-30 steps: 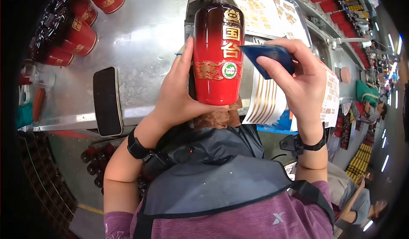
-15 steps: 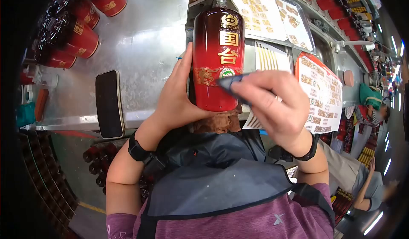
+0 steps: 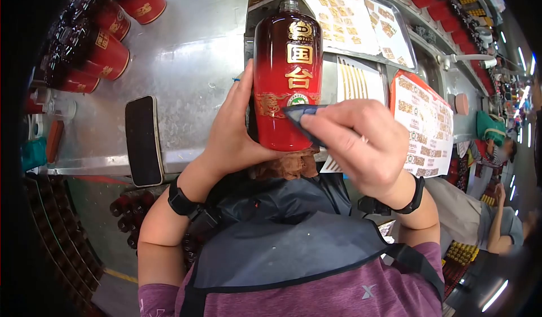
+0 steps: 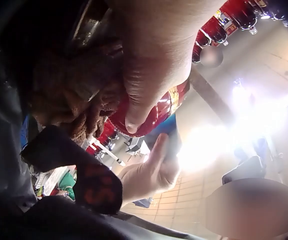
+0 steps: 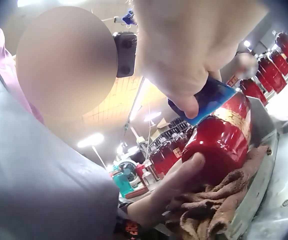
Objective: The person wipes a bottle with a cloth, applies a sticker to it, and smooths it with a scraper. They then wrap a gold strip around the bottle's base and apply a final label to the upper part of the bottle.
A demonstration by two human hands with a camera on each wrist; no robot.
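Note:
A red bottle (image 3: 282, 133) with a dark top and gold characters lies on its back, neck away from me, on a brown cloth (image 3: 288, 164). My left hand (image 3: 228, 133) holds it, fingers along its left side and thumb across the base. Between thumb and fingers my right hand (image 3: 367, 145) pinches a blue scraper (image 5: 209, 100). The scraper's edge lies at the bottle's ornate gold band, right by the round green-and-white emblem (image 3: 298, 99). In the left wrist view the left thumb (image 4: 144, 100) presses against the red base.
A phone (image 3: 143, 142) lies on the metal table, left of the bottle. Several red bottles (image 3: 104, 54) stand at the back left. To the right are sheets of gold decals (image 3: 339, 18), a striped sheet (image 3: 353, 80) and an orange-edged label sheet (image 3: 423, 119). Another person (image 3: 497, 226) is at far right.
The right hand has brought the blue scraper from beside the upper characters down to the gold band, then shifted slightly left. The left hand keeps its hold; the bottle has slid slightly towards me.

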